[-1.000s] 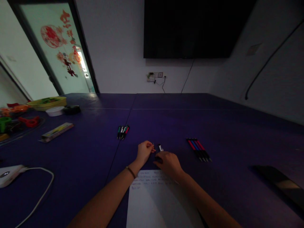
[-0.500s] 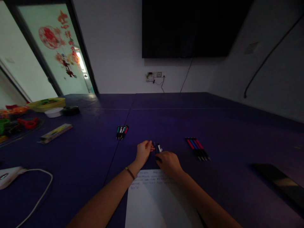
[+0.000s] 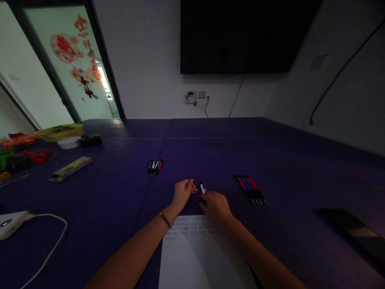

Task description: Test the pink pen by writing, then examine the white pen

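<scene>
My left hand (image 3: 183, 192), with a band on its wrist, has its fingertips pinched at a slim dark pen, mostly hidden behind them. Beside it, my right hand (image 3: 215, 204) curls over the near end of a pen with a white clip part (image 3: 201, 187); its lower part is covered by my fingers. Both hands are just beyond the top edge of a white sheet of paper (image 3: 195, 257) with handwritten lines. To the right lies a row of several pink and blue pens (image 3: 250, 188). A smaller group of green, white and red pens (image 3: 155, 167) lies to the left.
On the purple table (image 3: 192, 152), a dark phone (image 3: 355, 230) lies at right. At left are a white device (image 3: 12, 224) with a cable, a long box (image 3: 71, 168), a yellow basket (image 3: 60, 133) and a black round object (image 3: 90, 140). A television (image 3: 240, 36) hangs ahead.
Both hands have shifted very slightly to the right. The dark pen by my left fingertips shows less than before. The pen groups stay put.
</scene>
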### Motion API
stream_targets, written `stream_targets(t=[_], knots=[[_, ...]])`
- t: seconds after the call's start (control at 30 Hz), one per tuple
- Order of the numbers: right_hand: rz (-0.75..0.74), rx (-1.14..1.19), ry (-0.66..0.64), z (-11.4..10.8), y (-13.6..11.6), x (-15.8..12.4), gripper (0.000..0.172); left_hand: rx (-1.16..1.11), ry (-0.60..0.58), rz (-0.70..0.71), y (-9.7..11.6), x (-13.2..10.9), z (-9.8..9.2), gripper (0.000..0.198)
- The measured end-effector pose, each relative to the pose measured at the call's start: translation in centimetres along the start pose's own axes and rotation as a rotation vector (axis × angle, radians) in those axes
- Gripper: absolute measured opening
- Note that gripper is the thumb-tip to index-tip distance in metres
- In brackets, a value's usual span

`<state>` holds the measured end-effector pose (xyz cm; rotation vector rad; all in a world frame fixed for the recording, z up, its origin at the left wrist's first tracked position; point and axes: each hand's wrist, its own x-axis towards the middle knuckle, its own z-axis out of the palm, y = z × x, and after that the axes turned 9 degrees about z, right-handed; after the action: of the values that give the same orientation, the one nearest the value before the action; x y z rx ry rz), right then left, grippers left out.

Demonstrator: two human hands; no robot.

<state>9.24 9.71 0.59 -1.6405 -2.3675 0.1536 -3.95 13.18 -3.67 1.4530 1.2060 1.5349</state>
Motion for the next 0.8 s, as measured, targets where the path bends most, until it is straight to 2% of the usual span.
stream_targets(t=[0.07, 0.17, 0.23, 0.3, 0.47, 0.53, 0.63, 0.73, 0.8], knots=[[0.032, 0.137, 0.016, 0.2, 0.1, 0.2, 0.021, -0.012, 0.012, 0.005, 0.3, -0.1, -0.1, 0.033], [0.046, 0.548, 0.027, 0.6, 0.6, 1.0, 0.031, -0.052, 0.046, 0.025, 1.0, -0.2, -0.5, 0.029], [0.035, 0.842, -0.016, 0.6, 1.1, 1.6, 0.040, -0.076, 0.067, 0.030, 1.6, -0.1, -0.8, 0.025], [0.065, 1.023, -0.081, 0.0, 1.5, 2.0, 0.041, -0.099, 0.051, 0.004, 2.4, 0.0, -1.1, 0.021], [0.190, 1.218, -0.193, -2.6, 1.4, 2.0, 0.031, -0.269, -0.236, -0.153, 5.4, -0.6, -1.4, 0.031], [0.238, 1.281, -0.241, -3.1, 1.0, 1.8, 0.031, -0.351, -0.229, -0.190, 6.4, -1.5, -1.5, 0.033], [0.291, 1.323, -0.275, -2.7, 0.2, 1.4, 0.033, -0.478, -0.173, -0.258, 6.9, -3.2, -1.8, 0.038], [0.289, 1.273, -0.319, -1.4, -0.2, 0.7, 0.034, -0.414, -0.166, -0.286, 6.3, -4.6, -2.2, 0.033], [0.294, 1.238, -0.327, -0.6, 0.0, 0.3, 0.035, -0.357, -0.121, -0.273, 5.5, -5.1, -2.4, 0.030]])
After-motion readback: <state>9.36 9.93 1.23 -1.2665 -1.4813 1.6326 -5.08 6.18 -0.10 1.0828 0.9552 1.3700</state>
